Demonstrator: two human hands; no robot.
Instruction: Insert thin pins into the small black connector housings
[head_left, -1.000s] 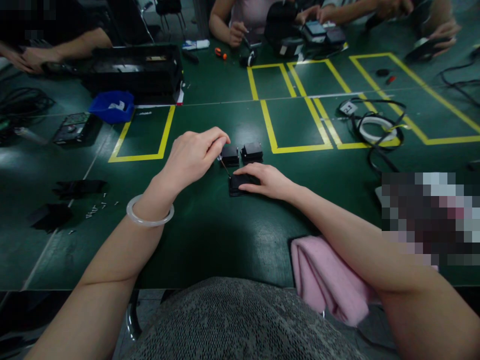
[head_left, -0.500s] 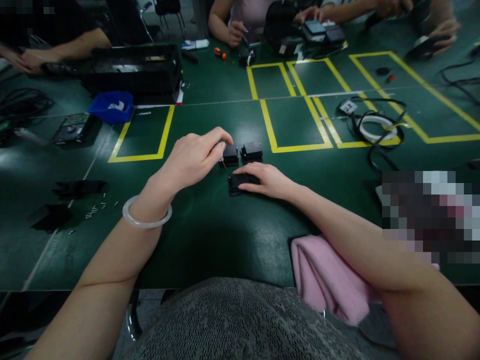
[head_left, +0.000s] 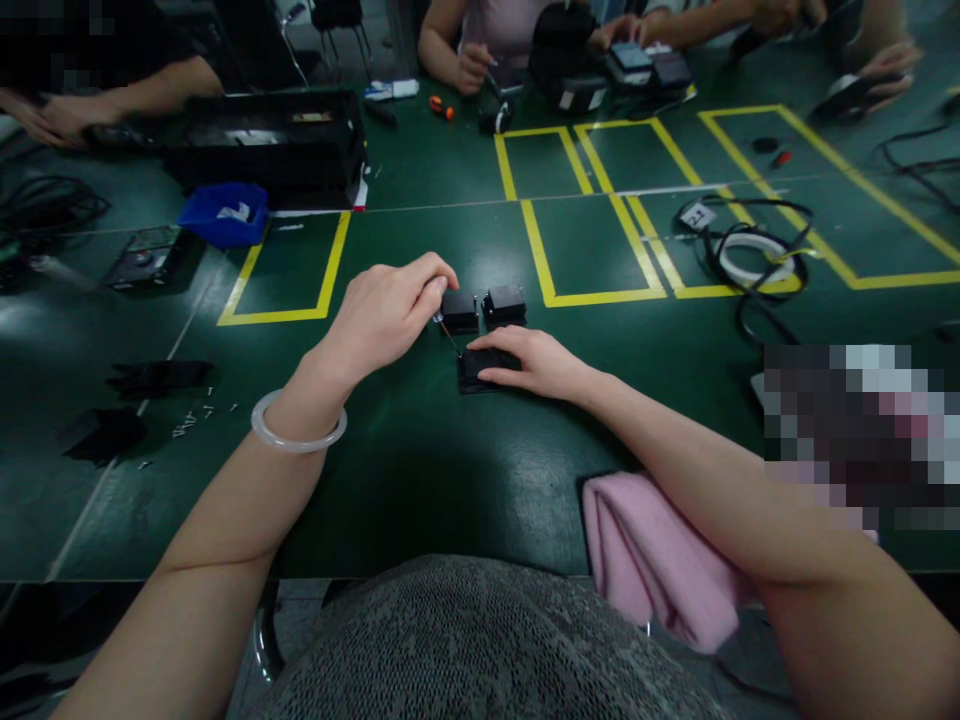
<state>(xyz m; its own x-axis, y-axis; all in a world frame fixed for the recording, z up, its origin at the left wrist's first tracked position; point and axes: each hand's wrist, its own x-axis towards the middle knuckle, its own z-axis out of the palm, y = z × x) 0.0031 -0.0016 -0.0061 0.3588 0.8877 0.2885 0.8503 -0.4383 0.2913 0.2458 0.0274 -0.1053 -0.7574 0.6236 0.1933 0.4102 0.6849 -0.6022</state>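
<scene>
My left hand [head_left: 390,310] is closed in a pinch on a small screwdriver [head_left: 448,334], whose thin shaft slants down to a flat black part [head_left: 474,368] on the green table. My right hand [head_left: 536,362] lies over that part with fingers pressed on it, holding it down. Two small black boxes [head_left: 482,306] stand side by side just beyond the part. A pale bangle sits on my left wrist.
A pink cloth [head_left: 649,555] lies at the table's near edge by my right arm. Small screws and black pieces [head_left: 150,400] lie at the left. A blue bin [head_left: 223,212] and black tray [head_left: 262,140] stand far left; coiled cables [head_left: 750,260] right. Other people's hands work across the table.
My left index finger lifted off the screwdriver and came back down on it, as in a turning motion. My right hand and the black part stayed put.
</scene>
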